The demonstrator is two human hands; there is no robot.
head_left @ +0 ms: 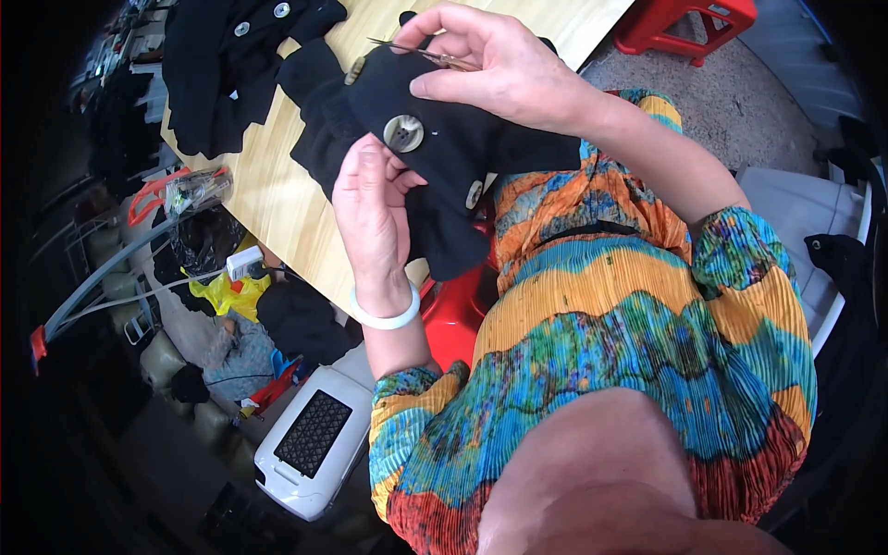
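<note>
A black knitted garment (pixel 444 176) lies over the table edge and toward my lap. On it are large marbled grey-green buttons: one round button (pixel 403 133) faces up, a tilted button (pixel 354 70) lies farther off, and another button (pixel 474 194) is nearer me. My left hand (pixel 372 199), a white bangle at its wrist, pinches the cloth beside the round button. Above the garment, my right hand (pixel 509 69) is closed around a pair of small scissors (pixel 425 55), their thin dark points toward the left. Its fingers partly hide the handles.
More black garments (pixel 217 83) with buttons lie on the light wooden table (pixel 268 203). Left of it are a yellow plastic bag (pixel 231 294), bundled cloth and a grey pole. A white lidded bin (pixel 314 439) stands at lower left; a red stool (pixel 684 28) is at far right.
</note>
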